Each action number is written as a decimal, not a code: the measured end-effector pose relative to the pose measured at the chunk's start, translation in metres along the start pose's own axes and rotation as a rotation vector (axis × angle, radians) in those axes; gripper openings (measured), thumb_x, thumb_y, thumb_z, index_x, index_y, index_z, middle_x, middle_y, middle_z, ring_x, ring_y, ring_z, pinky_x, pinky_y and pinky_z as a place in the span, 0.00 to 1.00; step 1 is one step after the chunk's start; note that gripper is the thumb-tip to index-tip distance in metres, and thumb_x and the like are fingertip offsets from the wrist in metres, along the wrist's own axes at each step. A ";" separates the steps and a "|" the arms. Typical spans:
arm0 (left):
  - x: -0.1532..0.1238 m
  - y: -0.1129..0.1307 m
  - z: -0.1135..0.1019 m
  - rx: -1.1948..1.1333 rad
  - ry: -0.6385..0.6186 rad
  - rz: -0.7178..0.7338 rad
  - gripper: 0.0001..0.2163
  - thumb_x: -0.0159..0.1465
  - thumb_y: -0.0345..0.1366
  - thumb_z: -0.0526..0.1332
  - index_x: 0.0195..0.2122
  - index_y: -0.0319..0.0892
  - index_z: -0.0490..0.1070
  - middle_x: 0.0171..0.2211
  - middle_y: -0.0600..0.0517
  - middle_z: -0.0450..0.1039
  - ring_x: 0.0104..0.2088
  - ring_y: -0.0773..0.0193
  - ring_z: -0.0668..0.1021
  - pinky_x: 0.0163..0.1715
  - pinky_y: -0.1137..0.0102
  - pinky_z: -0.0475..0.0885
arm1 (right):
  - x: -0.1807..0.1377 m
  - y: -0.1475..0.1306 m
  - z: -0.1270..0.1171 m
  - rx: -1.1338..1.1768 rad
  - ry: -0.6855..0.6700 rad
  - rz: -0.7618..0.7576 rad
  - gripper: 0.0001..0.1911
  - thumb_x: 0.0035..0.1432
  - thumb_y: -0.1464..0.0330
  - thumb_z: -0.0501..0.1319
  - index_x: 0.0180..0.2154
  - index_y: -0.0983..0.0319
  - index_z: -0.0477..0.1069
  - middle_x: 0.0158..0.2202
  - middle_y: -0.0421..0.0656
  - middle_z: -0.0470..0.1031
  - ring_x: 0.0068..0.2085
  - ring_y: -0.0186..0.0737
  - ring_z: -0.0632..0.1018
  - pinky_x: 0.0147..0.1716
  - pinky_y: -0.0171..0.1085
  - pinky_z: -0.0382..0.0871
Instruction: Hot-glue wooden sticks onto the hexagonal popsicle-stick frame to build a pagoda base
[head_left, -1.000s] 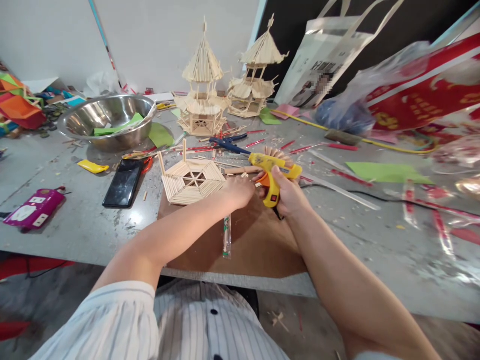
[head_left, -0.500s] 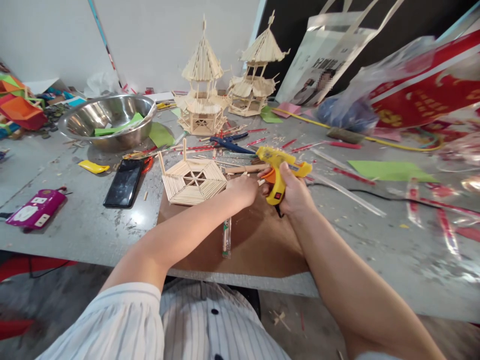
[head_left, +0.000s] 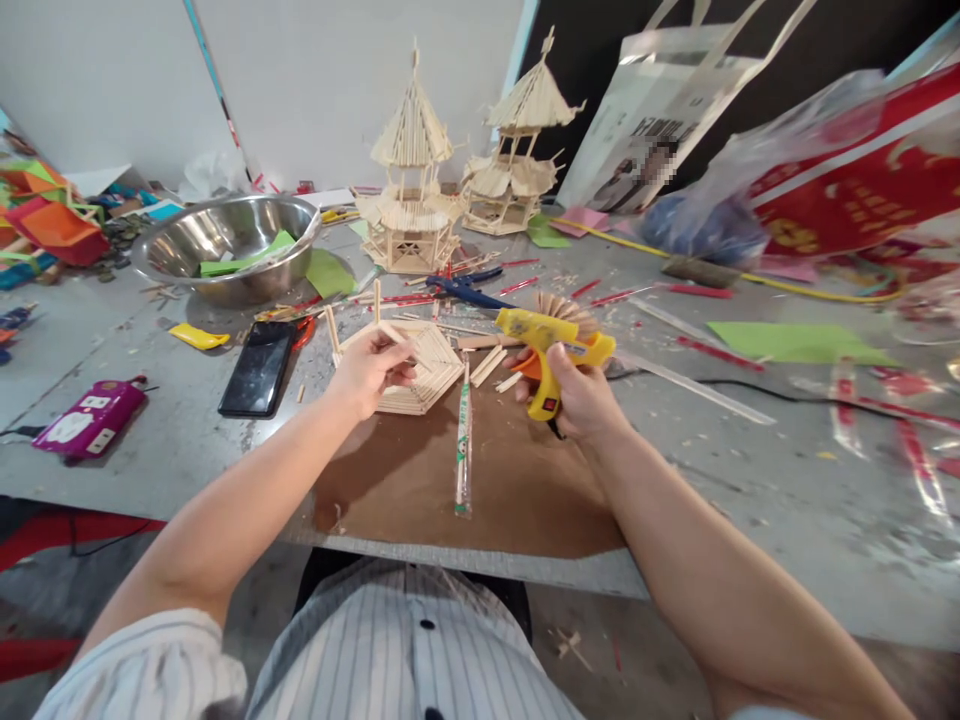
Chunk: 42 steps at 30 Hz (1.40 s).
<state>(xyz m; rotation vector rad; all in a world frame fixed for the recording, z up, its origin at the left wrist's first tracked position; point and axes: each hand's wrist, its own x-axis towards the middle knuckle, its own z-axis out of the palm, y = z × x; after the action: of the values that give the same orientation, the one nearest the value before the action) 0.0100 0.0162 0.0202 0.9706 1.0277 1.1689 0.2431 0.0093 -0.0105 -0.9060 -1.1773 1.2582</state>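
Fingers [head_left: 393,354] of the left hand [head_left: 367,368] pinch a stick [head_left: 391,331] above the hexagon [head_left: 433,366]

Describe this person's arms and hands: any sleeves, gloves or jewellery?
The left hand and right hand are bare: no gloves, rings or watch visible. Forearms are uncovered. The short sleeve belongs to a white shirt with thin dark stripes and dark buttons.

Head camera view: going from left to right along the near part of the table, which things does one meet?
Pink power strip → black phone → left hand → wrapped stick → yellow glue gun, gripped by the right hand → green paper sheet.
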 end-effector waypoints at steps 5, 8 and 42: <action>0.001 -0.006 -0.012 -0.204 0.055 -0.126 0.05 0.59 0.30 0.58 0.27 0.36 0.67 0.18 0.55 0.69 0.18 0.75 0.72 0.19 0.80 0.70 | -0.007 0.002 0.009 -0.087 -0.045 0.004 0.22 0.40 0.49 0.63 0.28 0.60 0.69 0.27 0.42 0.74 0.17 0.29 0.69 0.13 0.31 0.62; 0.002 -0.007 -0.012 -0.254 0.073 -0.103 0.05 0.60 0.29 0.57 0.27 0.36 0.68 0.20 0.55 0.69 0.19 0.76 0.72 0.21 0.81 0.70 | -0.011 0.003 0.012 -0.115 -0.034 0.010 0.21 0.39 0.50 0.65 0.28 0.60 0.70 0.26 0.41 0.73 0.17 0.29 0.68 0.13 0.32 0.63; -0.007 -0.020 -0.014 0.624 0.063 0.474 0.07 0.56 0.37 0.61 0.31 0.39 0.69 0.26 0.53 0.70 0.21 0.72 0.71 0.24 0.74 0.66 | -0.012 0.009 0.013 -0.196 -0.067 -0.014 0.19 0.40 0.51 0.65 0.25 0.61 0.71 0.24 0.42 0.74 0.16 0.28 0.66 0.13 0.31 0.60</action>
<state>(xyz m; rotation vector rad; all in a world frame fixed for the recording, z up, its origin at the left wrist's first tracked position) 0.0011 0.0074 -0.0020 1.7491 1.2891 1.2861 0.2299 -0.0032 -0.0181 -1.0027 -1.3759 1.1845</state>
